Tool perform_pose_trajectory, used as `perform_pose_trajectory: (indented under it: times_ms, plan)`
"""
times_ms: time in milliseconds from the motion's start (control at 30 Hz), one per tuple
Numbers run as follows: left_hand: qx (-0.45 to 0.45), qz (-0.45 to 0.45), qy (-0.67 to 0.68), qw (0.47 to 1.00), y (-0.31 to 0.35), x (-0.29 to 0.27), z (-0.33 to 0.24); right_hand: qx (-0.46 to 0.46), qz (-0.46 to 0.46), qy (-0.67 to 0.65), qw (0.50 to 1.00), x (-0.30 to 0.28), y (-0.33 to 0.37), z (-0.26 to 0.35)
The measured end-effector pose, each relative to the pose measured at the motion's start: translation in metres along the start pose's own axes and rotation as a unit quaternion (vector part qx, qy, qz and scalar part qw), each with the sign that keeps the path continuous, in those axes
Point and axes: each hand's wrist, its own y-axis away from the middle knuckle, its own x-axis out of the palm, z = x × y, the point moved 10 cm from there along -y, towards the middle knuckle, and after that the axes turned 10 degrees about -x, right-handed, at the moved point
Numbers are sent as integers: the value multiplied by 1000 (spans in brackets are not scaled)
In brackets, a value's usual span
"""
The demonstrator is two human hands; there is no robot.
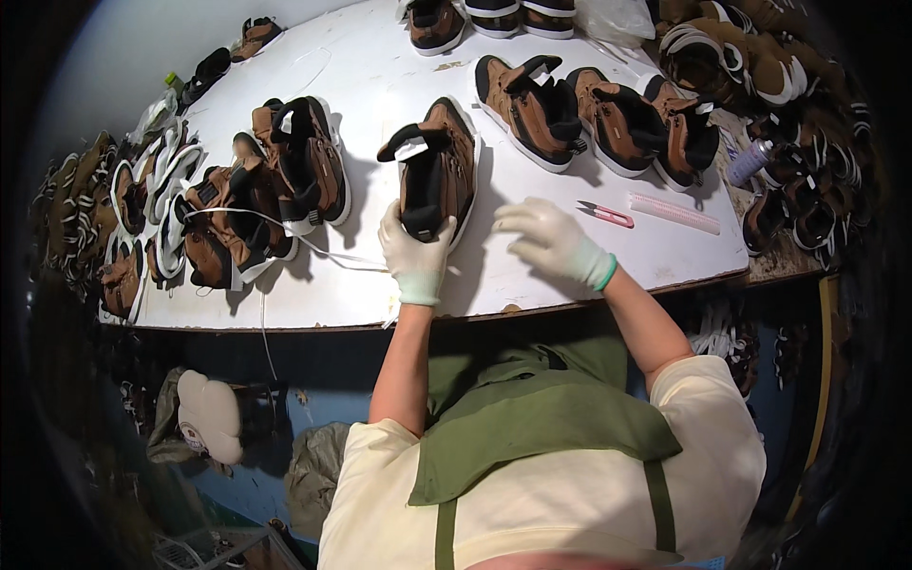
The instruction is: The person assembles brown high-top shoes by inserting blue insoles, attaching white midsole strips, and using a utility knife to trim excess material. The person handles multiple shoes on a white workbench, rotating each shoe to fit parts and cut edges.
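Nearest the camera are the wearer's cream T-shirt [570, 489] and olive-green apron [541, 418], below both hands.

Well to the left of the left hand, brown footwear with white edging lies in a crowded pile [81, 195]. Nearer that hand, a cluster of brown lace-up shoes [223, 228] sits on the white worktable [380, 57], with another brown shoe pair [323, 171] just beyond. A white cord [328, 252] runs from the cluster to the left wrist; whether the hand grips it cannot be told.

The white-gloved left hand [415, 252] is closed around the heel of a brown-and-black sneaker [439, 176], which points toe away, ahead of that hand, its tongue folded over to the left. The gloved right hand [554, 239], fingers loosely parted toward the sneaker, is apart from it, with nothing visible in its grasp.

Just right of the right hand lie pink-handled snips [608, 215] and a pink ribbed strip [674, 213]; beyond stand three matching sneakers [617, 128].

The step in hand looks like steadying the sneaker; further work would call for a firm left hold and the right fingers meeting the upper.
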Motion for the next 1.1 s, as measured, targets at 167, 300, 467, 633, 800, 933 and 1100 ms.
perform_pose_trajectory:
  times_ms: [167, 300, 467, 633, 800, 933, 1100]
  plan:
    - [-53, 15, 77, 996, -17, 2, 6, 122, -204, -22, 971, -63, 16, -49]
    - [-81, -8, 70, 994, -21, 3, 8, 166, -270, -36, 948, -70, 32, -66]
    - [-76, -41, 25, 996, -26, 13, 10, 161, -218, -25, 962, -53, 37, -61]
    - [-47, -82, -15, 995, -31, 13, 2, 175, -213, -29, 961, -50, 43, -65]
    - [-53, -90, -59, 993, -51, 18, 2, 154, -252, 189, 936, -91, 33, -64]
    - [-69, -66, -83, 992, -62, 27, 3, 243, -222, 258, 908, -109, 19, -99]
    - [-53, -28, -77, 995, -58, 31, 6, 328, -71, 241, 911, -88, 5, -148]
